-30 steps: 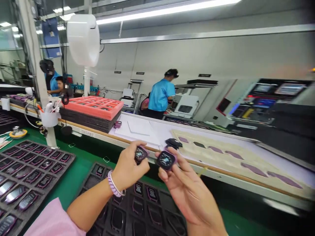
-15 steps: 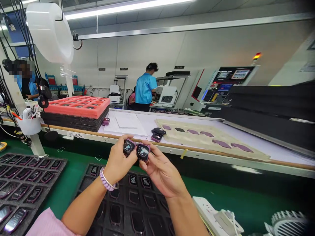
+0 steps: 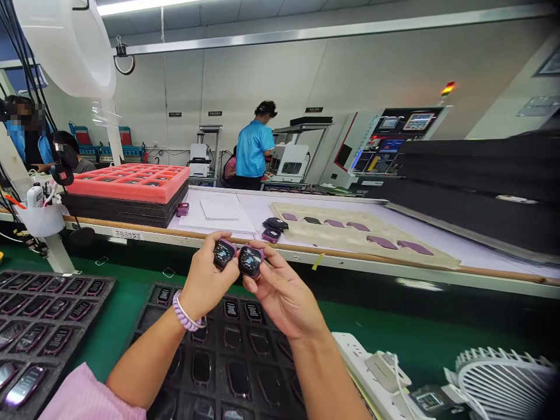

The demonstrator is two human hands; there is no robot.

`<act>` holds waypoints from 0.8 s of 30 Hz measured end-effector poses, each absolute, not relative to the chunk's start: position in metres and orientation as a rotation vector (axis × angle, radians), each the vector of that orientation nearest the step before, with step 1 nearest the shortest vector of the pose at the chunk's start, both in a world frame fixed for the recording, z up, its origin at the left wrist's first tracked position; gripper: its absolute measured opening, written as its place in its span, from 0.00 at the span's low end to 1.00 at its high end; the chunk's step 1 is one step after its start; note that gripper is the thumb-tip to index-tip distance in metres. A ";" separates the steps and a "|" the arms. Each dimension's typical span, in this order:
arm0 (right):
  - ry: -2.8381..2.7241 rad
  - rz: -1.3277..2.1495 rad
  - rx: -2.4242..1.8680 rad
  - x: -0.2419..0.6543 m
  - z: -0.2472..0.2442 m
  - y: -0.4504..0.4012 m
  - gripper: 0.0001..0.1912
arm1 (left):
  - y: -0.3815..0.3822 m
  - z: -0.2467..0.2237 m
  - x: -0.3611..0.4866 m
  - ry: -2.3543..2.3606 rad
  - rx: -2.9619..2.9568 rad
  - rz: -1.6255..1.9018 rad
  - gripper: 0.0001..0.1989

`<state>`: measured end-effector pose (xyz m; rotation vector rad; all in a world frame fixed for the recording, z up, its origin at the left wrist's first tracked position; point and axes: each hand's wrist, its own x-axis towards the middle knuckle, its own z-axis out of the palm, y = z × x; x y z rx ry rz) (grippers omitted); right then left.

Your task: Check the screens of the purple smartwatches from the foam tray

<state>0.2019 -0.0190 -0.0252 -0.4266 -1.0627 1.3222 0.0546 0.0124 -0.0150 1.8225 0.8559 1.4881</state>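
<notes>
My left hand [image 3: 213,269] is closed on a purple-cased smartwatch [image 3: 224,253] without a strap. Its fingers grip the case edges, and the dark screen faces me with a lit pattern on it. A second smartwatch [image 3: 251,261] of the same kind sits in my right hand [image 3: 284,291], pinched at its sides, its screen also lit. The two watches are held side by side, very close together. Below my hands lies a black foam tray [image 3: 217,338] with watch cases in its pockets, partly hidden by my forearms. Some of those screens show white text.
Another black tray [image 3: 98,312] of watches lies at left. On the shelf stand a red foam tray [image 3: 131,182] on black ones, paper [image 3: 219,208], and a beige tray [image 3: 324,239] with purple pieces. A power strip [image 3: 350,356] and white fan [image 3: 503,379] are at lower right.
The screens of both held watches now show brighter patterns. My view has shifted a little, so the scene sits slightly further left and higher. Both hands keep their grip.
</notes>
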 end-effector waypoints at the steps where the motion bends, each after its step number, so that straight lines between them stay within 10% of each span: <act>1: -1.060 1.326 -0.432 0.202 -0.025 -0.020 0.20 | 0.012 -0.015 0.055 0.855 1.815 1.503 0.19; 24: -1.008 1.283 -0.454 0.202 -0.025 -0.020 0.20 | 0.009 -0.015 0.057 0.816 1.703 1.486 0.21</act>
